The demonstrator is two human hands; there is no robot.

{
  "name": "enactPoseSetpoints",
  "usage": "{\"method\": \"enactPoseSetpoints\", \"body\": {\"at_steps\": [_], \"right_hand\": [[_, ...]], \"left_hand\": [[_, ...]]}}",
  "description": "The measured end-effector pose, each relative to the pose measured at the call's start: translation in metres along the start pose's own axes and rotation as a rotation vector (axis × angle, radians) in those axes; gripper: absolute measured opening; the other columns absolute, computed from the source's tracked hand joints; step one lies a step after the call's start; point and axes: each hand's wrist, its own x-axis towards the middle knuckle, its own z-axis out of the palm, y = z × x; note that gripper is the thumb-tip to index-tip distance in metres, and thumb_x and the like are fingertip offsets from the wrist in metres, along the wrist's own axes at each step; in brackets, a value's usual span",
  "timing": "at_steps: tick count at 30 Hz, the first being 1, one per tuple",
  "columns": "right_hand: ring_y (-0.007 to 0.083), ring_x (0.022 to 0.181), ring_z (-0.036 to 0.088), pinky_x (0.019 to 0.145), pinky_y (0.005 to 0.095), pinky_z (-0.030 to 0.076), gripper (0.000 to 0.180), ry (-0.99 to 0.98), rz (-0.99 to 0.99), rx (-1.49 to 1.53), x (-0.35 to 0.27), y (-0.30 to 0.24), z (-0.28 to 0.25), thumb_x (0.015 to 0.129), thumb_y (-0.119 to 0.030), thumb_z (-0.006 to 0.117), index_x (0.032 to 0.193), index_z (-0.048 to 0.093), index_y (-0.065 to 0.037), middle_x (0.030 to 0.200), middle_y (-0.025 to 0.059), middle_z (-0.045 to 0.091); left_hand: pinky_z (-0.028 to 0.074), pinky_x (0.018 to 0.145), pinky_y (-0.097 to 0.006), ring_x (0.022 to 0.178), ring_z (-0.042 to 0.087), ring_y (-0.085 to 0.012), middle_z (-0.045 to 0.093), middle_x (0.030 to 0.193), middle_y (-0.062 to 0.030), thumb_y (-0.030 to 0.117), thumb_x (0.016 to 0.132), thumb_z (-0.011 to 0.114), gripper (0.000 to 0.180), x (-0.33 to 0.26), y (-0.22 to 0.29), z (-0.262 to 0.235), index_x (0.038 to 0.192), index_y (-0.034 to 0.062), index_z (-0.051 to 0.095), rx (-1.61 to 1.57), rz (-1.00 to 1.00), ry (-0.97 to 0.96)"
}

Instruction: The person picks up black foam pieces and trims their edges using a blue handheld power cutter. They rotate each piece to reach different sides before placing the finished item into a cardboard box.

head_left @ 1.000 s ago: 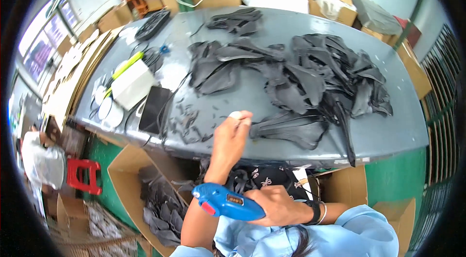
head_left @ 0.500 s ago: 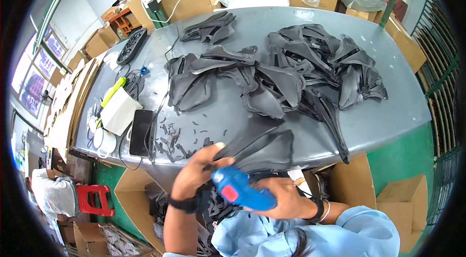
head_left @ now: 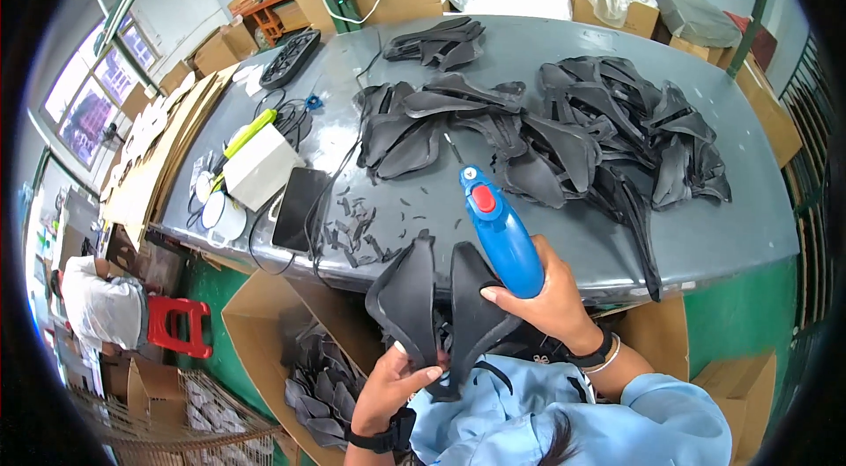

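My left hand [head_left: 394, 388] pinches the narrow lower end of a black moulded piece [head_left: 404, 294], held in front of the table's near edge. Two broad wings flare from it with a gap between. In my right hand [head_left: 557, 306] is a blue handheld tool [head_left: 508, 241] with a red button and a thin metal tip pointing away from me. My right thumb rests against the right wing of the piece. The tip stands apart from the held piece. Small black scraps [head_left: 357, 224] lie on the table just beyond it.
Similar black pieces lie in heaps [head_left: 608, 105] across the grey table [head_left: 749, 241]. To the left are a phone [head_left: 301, 209], a white box [head_left: 263, 168], a mug [head_left: 224, 216] and cables. An open carton [head_left: 251, 312] with black pieces stands below; a person [head_left: 104, 300] sits beyond.
The black piece has come off the table edge toward me and turned upright, wings up. The blue tool has swung round, its tip now pointing away. The view has shifted left.
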Motion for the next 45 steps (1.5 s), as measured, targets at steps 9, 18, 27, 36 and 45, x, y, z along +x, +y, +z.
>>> {"method": "enactPoseSetpoints", "body": {"at_steps": [9,18,27,36,45], "right_hand": [[0.0226,0.071,0.063,0.065,0.0342,0.048,0.051,-0.045,0.050,0.050,-0.001,-0.005,0.010,0.067,-0.031,0.081,0.096,0.050,-0.001,0.077,0.0133,0.061],[0.0315,0.063,0.063,0.059,0.0371,0.048,0.057,-0.349,-0.378,-0.310,-0.054,-0.010,0.048,0.062,-0.035,0.084,0.093,0.052,0.000,0.071,0.0132,0.062],[0.0318,0.055,0.061,0.052,0.0387,0.048,0.048,-0.389,-0.478,-0.289,-0.066,-0.018,0.057,0.063,-0.019,0.078,0.098,0.052,0.001,0.063,0.0149,0.060],[0.0315,0.055,0.061,0.051,0.0386,0.047,0.048,-0.365,-0.502,-0.269,-0.064,-0.024,0.056,0.062,-0.018,0.078,0.098,0.052,0.001,0.064,0.0150,0.059],[0.0262,0.064,0.065,0.062,0.0336,0.051,0.054,-0.253,-0.443,-0.292,-0.032,-0.042,0.043,0.065,-0.028,0.083,0.098,0.052,0.002,0.074,0.0124,0.064]], "left_hand": [[0.045,0.083,-0.041,0.091,0.055,-0.0274,0.056,0.104,-0.0155,0.055,0.092,0.038,0.065,0.002,0.021,0.007,0.119,-0.0036,0.048,-0.838,0.232,-0.071],[0.036,0.100,-0.038,0.114,0.049,-0.0220,0.052,0.125,-0.0083,0.065,0.090,0.027,0.074,0.007,0.017,0.035,0.132,0.0059,0.041,-0.650,0.835,0.570],[0.042,0.093,-0.037,0.109,0.052,-0.0233,0.053,0.120,-0.0092,0.077,0.081,0.029,0.090,0.016,-0.019,0.034,0.132,0.0046,0.039,-0.542,0.873,0.848],[0.047,0.087,-0.039,0.105,0.054,-0.0253,0.052,0.118,-0.0147,0.073,0.082,0.039,0.085,0.011,-0.015,0.036,0.135,0.0061,0.031,-0.197,0.972,0.833],[0.046,0.077,-0.026,0.084,0.059,-0.0131,0.065,0.092,-0.0083,0.028,0.090,0.058,0.036,-0.013,0.000,0.019,0.104,-0.0051,0.061,0.010,0.831,0.842]]}}
